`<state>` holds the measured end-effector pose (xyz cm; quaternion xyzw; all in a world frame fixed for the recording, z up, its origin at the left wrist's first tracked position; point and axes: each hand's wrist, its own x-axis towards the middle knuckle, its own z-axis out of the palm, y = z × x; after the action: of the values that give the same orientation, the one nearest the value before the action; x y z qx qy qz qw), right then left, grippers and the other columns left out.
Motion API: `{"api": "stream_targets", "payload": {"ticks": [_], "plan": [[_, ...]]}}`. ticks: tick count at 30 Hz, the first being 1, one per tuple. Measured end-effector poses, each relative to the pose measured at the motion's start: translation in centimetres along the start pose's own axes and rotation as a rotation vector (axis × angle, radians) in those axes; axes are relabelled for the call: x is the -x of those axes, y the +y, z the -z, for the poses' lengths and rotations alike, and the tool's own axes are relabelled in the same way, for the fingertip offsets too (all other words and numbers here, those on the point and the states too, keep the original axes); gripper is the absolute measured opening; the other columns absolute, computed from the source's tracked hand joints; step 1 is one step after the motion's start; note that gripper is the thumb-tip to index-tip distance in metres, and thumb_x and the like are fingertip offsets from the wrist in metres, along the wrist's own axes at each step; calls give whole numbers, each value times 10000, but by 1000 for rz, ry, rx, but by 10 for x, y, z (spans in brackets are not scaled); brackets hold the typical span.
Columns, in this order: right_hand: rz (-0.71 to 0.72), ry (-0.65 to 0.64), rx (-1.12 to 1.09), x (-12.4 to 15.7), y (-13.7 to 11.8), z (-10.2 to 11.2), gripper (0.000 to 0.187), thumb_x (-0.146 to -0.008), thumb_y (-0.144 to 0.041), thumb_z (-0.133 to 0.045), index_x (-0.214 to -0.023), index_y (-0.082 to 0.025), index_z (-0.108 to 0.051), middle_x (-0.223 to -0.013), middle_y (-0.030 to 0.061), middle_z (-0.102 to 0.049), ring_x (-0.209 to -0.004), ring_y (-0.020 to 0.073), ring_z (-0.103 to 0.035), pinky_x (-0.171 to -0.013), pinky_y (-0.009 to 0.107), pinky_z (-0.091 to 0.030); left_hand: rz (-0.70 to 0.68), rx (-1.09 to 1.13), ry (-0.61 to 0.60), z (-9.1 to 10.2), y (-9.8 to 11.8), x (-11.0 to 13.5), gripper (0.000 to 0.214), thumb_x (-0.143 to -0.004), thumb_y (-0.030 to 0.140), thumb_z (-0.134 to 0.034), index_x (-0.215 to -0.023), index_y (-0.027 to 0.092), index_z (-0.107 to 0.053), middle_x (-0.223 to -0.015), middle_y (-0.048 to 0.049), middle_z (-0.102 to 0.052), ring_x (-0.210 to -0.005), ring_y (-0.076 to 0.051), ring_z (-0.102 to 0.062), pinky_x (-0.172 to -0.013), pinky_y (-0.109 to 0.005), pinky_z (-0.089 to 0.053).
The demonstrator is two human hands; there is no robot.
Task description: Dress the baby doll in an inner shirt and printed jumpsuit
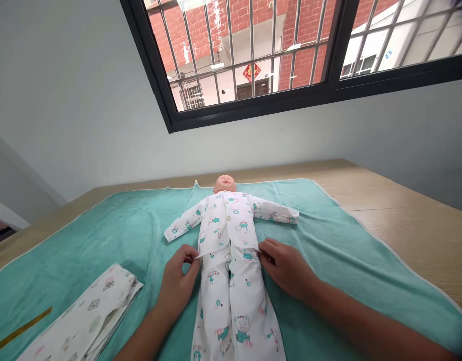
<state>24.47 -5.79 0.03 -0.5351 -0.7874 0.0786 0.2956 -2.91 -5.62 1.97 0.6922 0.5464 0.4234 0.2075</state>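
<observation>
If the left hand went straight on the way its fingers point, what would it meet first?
The shirt, which the left hand pinches by its edge; past that, probably the trousers, though depth is unclear.

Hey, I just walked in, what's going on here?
A person is handling a baby doll's printed white top. The left hand pinches one lower corner of the top, and the right hand is at the opposite one. The doll lies face up, sleeves spread, in matching trousers, on a green blanket over a wooden table. A folded printed cloth and a yellow strip lie beside the left arm.
</observation>
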Motion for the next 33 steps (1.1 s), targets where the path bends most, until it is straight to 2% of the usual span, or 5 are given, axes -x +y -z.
{"api": "stream_targets", "payload": {"ticks": [16, 22, 28, 31, 33], "plan": [[106, -225, 132, 3, -4, 1, 125, -867, -186, -487, -752, -202, -535, -764, 17, -633, -707, 169, -558, -594, 284, -254, -14, 21, -37, -1, -5, 1, 113, -723, 134, -407, -663, 207, -468, -688, 14, -539, -681, -150, -511, -657, -263, -417], [73, -197, 27, 3, 0, -1, 196, -798, -150, -468, -617, -193, -406, -615, -16, -519, -576, 131, -433, -558, 278, -221, -48, 6, 45, 4, -1, -4, 141, -764, 144, -430, -693, 201, -538, -753, 2, -602, -728, -149, -557, -688, -259, -448], [-172, 55, -214, -1, 16, 4, 305, -640, -139, -416, -621, -215, -121, -562, -48, -168, -544, 110, -215, -516, 275, -162, -12, -62, 141, 47, 5, 26, 174, -848, 236, -436, -760, 221, -585, -852, -16, -673, -833, -178, -637, -742, -288, -517], [-190, -26, -233, 4, 17, 15, 276, -644, -133, -413, -616, -215, -151, -563, -49, -207, -547, 110, -242, -508, 266, -190, 0, -272, 175, 76, -22, 62, 242, -893, 352, -436, -972, 249, -640, -1029, -44, -703, -924, -222, -673, -770, -347, -562], [-166, -120, -144, 16, 15, 24, 246, -678, -131, -437, -602, -212, -218, -548, -47, -290, -537, 117, -286, -498, 267, -219, 1, -483, 138, 89, -50, 85, 429, -889, 391, -471, -1301, 290, -530, -1298, -54, -616, -1092, -263, -640, -829, -409, -573]]}}
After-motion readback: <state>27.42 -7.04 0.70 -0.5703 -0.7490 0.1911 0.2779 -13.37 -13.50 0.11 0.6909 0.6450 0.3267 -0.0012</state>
